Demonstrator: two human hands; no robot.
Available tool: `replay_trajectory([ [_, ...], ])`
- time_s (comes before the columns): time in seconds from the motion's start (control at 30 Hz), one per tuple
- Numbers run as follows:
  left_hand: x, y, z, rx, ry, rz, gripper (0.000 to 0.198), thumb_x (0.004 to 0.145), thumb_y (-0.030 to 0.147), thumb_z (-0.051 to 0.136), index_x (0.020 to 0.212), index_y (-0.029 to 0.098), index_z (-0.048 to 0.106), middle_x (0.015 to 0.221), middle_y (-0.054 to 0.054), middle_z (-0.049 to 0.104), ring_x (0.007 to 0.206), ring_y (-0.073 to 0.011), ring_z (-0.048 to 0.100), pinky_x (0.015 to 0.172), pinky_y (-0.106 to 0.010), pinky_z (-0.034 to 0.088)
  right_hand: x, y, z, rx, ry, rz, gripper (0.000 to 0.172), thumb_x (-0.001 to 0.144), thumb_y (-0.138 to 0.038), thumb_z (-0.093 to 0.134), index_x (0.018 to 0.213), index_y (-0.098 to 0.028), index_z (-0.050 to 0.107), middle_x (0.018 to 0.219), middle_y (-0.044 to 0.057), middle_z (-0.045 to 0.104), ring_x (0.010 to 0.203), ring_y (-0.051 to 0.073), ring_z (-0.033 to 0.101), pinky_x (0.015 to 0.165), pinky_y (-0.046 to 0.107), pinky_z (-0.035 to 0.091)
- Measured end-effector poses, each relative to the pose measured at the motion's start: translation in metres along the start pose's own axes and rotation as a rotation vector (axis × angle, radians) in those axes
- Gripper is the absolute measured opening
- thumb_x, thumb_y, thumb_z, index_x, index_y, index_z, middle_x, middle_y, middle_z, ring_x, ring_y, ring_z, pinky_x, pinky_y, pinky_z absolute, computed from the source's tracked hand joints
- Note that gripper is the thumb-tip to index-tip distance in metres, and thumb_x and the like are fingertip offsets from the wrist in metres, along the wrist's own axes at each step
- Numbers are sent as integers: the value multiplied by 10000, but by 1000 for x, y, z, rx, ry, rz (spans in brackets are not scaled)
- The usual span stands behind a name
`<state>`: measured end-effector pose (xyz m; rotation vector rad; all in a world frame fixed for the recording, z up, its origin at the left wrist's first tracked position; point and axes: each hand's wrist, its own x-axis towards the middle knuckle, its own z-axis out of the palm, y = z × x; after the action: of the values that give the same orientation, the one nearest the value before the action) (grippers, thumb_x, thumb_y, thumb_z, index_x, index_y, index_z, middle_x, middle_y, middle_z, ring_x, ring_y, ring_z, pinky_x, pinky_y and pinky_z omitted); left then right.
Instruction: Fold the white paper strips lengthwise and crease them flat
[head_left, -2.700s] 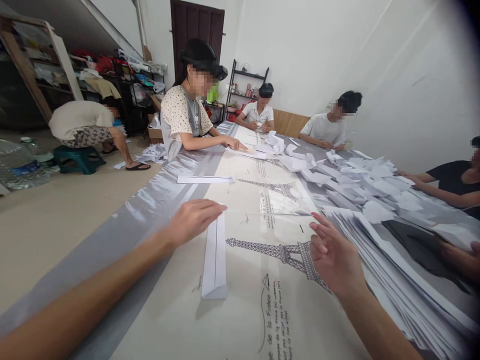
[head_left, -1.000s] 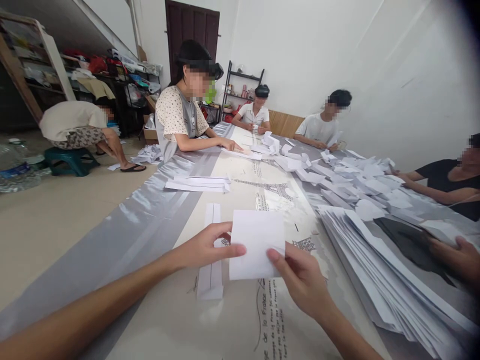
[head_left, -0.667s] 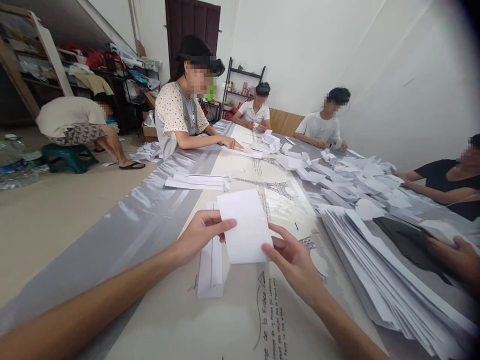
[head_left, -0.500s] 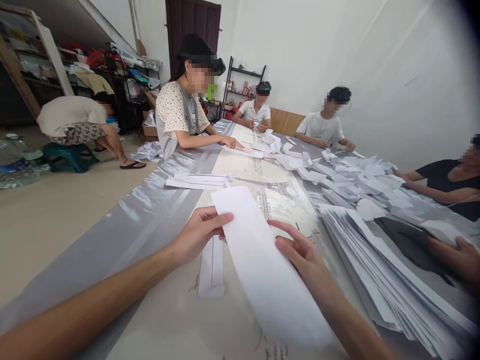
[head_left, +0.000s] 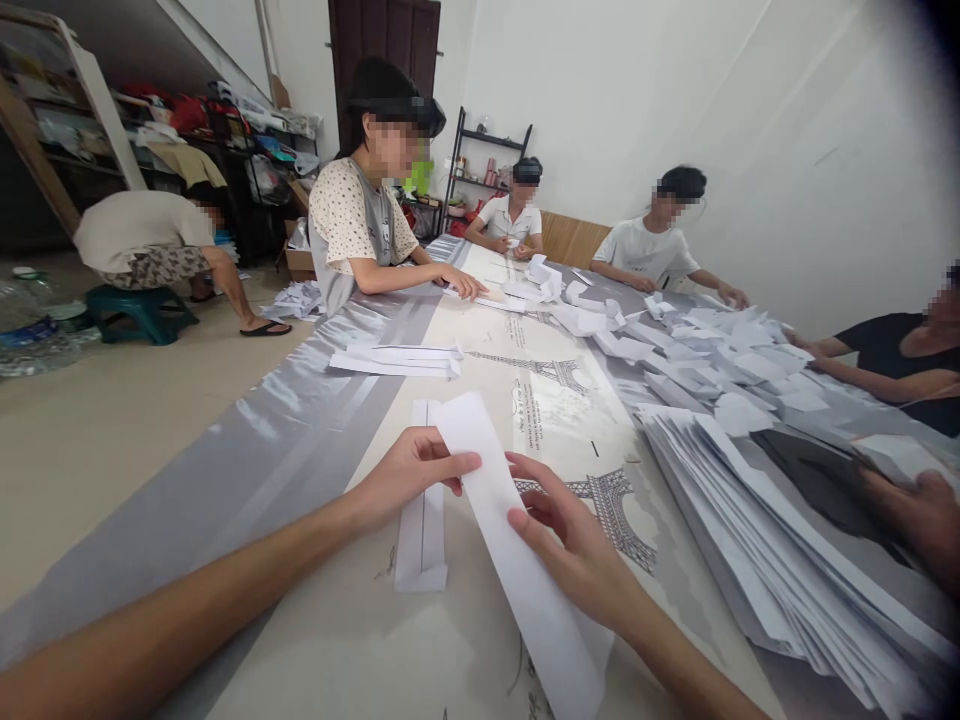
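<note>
A long white strip of paper point(head_left: 517, 565) slants across the middle of the view, held above the table. My left hand point(head_left: 409, 472) pinches its upper left edge, thumb on top and fingers behind. On the right edge, the thumb of my right hand point(head_left: 574, 540) presses against the paper, its index finger reaching up along the side. The strip looks narrow and folded lengthwise, with a loose flap near its lower end. Beneath my left hand a folded white paper strip point(head_left: 420, 555) with a dark line lies on the table, partly covered.
Folded strips point(head_left: 394, 360) lie farther forward. A stack of white paper point(head_left: 757, 540) is on the right, below a heap of folded papers point(head_left: 720, 350). Co-workers point(head_left: 375, 210) sit around the table point(head_left: 322, 640); a person's hand point(head_left: 919, 515) holds paper at far right.
The strip has turned from a broad flat face to a narrower, folded-looking one. My right hand has moved left, closer to my left hand, and both sit slightly lower.
</note>
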<state>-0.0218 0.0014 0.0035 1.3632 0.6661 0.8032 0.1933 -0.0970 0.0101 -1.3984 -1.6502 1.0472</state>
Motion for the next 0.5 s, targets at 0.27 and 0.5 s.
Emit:
replay_trajectory([
  [0.27,-4,-2,4,-45,-35,-62,296,844,414,763,1002,164,735,984,-78,754,898,-227,692,784,-308,534,0,5,7,-94,22,-41,530,947,-401,637,1444,-343,464,1382,80,555,1166,276,593,968,466,534],
  [0.5,-6,-2,8,-69,83,-106,338,808,447,794,1010,193,697,953,-46,733,883,-227,684,755,-306,533,-3,0,10,-149,23,-91,463,975,-381,599,1424,-384,488,1353,50,560,1141,248,594,912,415,553],
])
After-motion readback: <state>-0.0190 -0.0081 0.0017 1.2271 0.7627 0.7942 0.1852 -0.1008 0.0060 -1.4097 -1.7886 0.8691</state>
